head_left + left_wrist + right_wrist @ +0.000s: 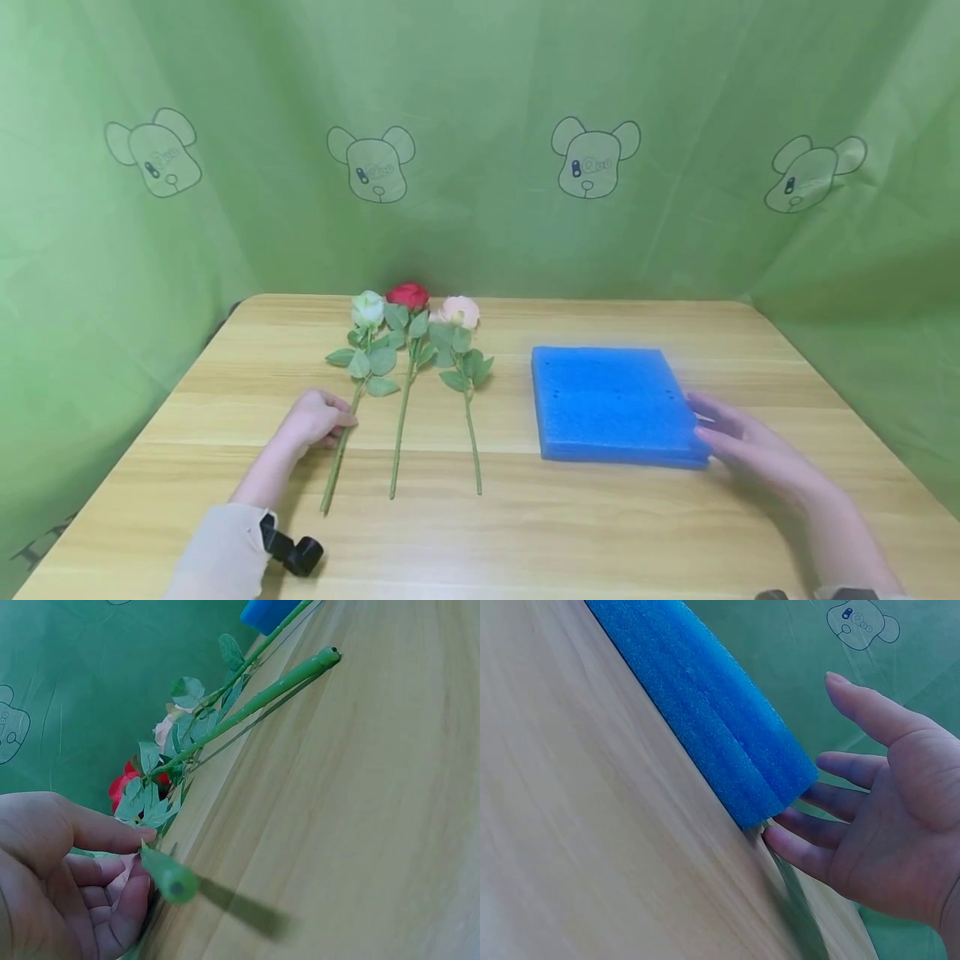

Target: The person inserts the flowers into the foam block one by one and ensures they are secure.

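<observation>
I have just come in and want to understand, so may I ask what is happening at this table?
A person works with both hands at a wood-grain table. The left hand pinches the stem of the white rose, beside the red rose and the pink rose. The right hand, its fingers extended, is at the right side of the blue foam block; whether it touches the foam is hard to tell.

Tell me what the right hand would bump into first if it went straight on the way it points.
Probably the blue foam: its edge lies right at the fingertips of the right hand, though whether they touch is unclear.
</observation>
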`<act>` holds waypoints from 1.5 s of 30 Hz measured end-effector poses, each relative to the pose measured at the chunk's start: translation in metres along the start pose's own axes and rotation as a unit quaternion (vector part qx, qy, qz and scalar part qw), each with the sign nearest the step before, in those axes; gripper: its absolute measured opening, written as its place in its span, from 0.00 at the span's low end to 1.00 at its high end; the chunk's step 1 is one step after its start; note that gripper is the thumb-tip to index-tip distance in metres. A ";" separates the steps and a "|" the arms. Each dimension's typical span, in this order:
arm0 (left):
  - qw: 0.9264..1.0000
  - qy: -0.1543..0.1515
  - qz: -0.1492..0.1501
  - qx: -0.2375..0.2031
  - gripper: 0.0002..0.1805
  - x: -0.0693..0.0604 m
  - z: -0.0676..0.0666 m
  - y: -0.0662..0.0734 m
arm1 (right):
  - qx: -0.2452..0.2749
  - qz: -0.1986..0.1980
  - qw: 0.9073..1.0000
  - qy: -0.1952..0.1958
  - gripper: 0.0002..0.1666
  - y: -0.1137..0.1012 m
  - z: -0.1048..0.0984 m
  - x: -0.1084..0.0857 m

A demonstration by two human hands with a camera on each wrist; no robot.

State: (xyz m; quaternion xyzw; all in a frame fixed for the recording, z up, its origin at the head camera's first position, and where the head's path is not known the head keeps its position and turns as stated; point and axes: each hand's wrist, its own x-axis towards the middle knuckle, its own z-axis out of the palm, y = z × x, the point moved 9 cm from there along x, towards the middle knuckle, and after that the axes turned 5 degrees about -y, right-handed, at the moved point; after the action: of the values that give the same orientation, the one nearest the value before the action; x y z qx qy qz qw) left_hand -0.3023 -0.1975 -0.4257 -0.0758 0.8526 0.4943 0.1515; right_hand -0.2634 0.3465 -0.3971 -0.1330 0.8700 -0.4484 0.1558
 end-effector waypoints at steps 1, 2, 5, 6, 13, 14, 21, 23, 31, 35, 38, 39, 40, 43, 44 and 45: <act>1.000 -0.002 0.002 -0.003 0.18 0.001 0.000 -0.001 | -0.007 -0.006 1.000 0.002 0.36 -0.001 0.000 0.000; 1.000 -0.005 0.003 -0.007 0.19 0.001 0.001 -0.001 | -0.012 -0.008 1.000 0.003 0.36 -0.001 0.000 0.000; 1.000 -0.014 0.005 -0.022 0.19 0.001 0.003 -0.003 | -0.007 -0.011 1.000 0.004 0.35 -0.002 0.002 -0.001; 0.999 -0.017 0.005 -0.028 0.20 0.001 0.004 -0.003 | 0.002 -0.013 1.000 0.003 0.35 -0.002 0.003 -0.001; 0.996 -0.048 0.018 -0.068 0.22 0.001 0.009 -0.001 | 0.038 -0.013 0.999 0.000 0.34 -0.003 0.006 0.000; 0.995 -0.055 0.020 -0.076 0.22 0.001 0.010 0.000 | 0.043 -0.012 0.999 -0.001 0.34 -0.003 0.006 0.000; 0.990 -0.095 0.025 -0.106 0.25 0.000 0.015 0.001 | 0.063 -0.004 0.998 -0.004 0.34 -0.001 0.008 0.000; 0.987 -0.114 0.028 -0.113 0.25 0.000 0.017 0.000 | 0.067 -0.002 0.998 -0.005 0.34 -0.001 0.008 0.001; 0.971 -0.164 0.047 -0.167 0.21 -0.005 0.019 -0.001 | 0.060 -0.003 0.998 -0.005 0.34 0.001 0.007 0.002; 0.965 -0.160 0.048 -0.202 0.22 -0.008 0.015 0.000 | 0.061 -0.005 0.998 -0.005 0.34 0.000 0.007 0.002; 0.963 -0.154 0.051 -0.215 0.24 -0.009 0.012 0.002 | 0.057 -0.006 0.998 -0.005 0.34 0.000 0.007 0.002; 0.963 -0.151 0.052 -0.216 0.24 -0.010 0.010 0.004 | 0.056 -0.006 0.998 -0.005 0.34 0.000 0.007 0.002; 0.963 -0.150 0.053 -0.217 0.25 -0.010 0.009 0.005 | 0.055 -0.006 0.998 -0.005 0.34 0.000 0.007 0.002; 0.962 -0.153 0.059 -0.217 0.27 -0.013 0.007 0.010 | 0.052 -0.007 0.999 -0.004 0.34 0.000 0.007 0.002; 0.962 -0.156 0.060 -0.216 0.27 -0.014 0.007 0.011 | 0.053 -0.007 0.999 -0.005 0.34 0.000 0.007 0.002; 0.962 -0.159 0.063 -0.215 0.28 -0.015 0.007 0.013 | 0.050 -0.007 0.999 -0.004 0.34 0.000 0.007 0.002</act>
State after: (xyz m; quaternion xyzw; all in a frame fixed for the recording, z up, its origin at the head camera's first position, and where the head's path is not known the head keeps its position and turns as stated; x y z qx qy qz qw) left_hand -0.2905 -0.1846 -0.4131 0.0265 0.6941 0.6803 0.2339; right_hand -0.2627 0.3409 -0.4013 -0.1331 0.8448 -0.4922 0.1623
